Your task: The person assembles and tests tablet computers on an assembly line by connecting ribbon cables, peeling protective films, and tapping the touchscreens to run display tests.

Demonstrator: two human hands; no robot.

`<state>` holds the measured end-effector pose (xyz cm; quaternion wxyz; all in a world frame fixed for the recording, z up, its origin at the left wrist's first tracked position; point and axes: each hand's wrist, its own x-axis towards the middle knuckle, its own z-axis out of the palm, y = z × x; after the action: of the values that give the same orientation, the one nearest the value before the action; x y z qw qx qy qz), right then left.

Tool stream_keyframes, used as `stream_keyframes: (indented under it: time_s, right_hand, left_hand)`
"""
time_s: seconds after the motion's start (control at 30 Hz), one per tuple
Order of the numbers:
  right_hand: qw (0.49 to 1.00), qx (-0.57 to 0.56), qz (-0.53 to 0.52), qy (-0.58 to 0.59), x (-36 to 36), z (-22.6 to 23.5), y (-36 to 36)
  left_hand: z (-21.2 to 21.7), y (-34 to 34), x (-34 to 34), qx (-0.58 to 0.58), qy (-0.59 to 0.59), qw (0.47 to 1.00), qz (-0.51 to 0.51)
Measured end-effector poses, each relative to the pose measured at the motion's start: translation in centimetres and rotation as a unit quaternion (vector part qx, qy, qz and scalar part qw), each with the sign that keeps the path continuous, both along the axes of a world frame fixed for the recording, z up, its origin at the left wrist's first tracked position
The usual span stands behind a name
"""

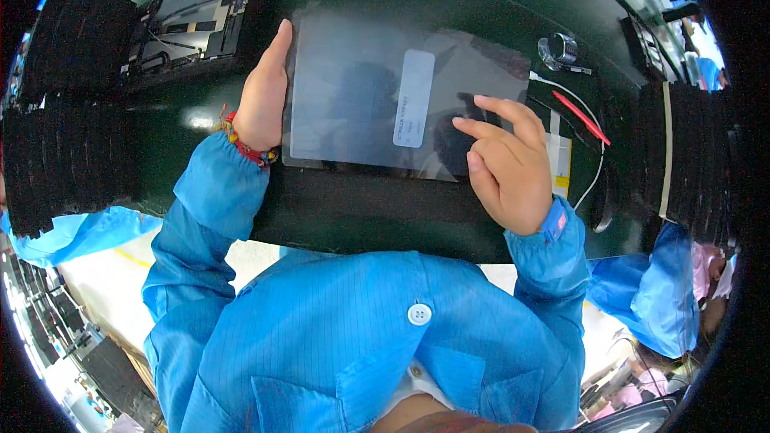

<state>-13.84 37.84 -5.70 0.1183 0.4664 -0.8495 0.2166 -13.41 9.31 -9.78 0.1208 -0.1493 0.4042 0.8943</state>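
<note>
A dark tablet point(345, 96) lies before me, its glossy screen facing up and slightly tilted in the view. Near its middle is a pale blue rounded panel point(414, 99) with small print; whether it is lit or stuck on, I cannot tell. My left hand point(263, 100) grips the tablet's left edge, thumb stretched along the side and the other fingers hidden beneath. Over the right part of the screen is my right hand point(517, 168), its fingers apart and nothing in it. Contact between those fingertips and the glass cannot be made out.
An opened device point(188, 20) with bare inner parts lies at the far left. Black stacks point(68, 152) stand on the left, another stack point(694, 164) on the right. A white cable point(598, 168), red pen-like tool point(581, 118) and shiny roll point(561, 49) lie right of the tablet.
</note>
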Motion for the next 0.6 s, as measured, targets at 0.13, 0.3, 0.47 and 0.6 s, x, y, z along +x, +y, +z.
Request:
stream_keyframes:
  time_s: [0.13, 0.3, 0.47, 0.6]
  right_hand:
    - [0.999, -0.014, -0.032, 0.016, -0.2, 0.1, 0.5]
    - [0.991, -0.063, -0.112, 0.029, -0.9, -0.1, 1.0]
    - [0.977, -0.080, -0.192, 0.052, -1.8, -0.5, 1.9]
    - [0.976, -0.079, -0.201, 0.036, -2.1, -0.7, 1.8]
  left_hand:
    - [0.2, 0.1, 0.2, -0.034, 0.011, 0.999, 0.013]
    - [-0.2, 0.1, 0.0, 0.040, 0.023, 0.999, 0.000]
    - [-0.3, 0.0, 0.0, 0.040, 0.032, 0.999, -0.012]
    - [-0.4, 0.0, 0.0, 0.016, 0.017, 1.000, 0.002]
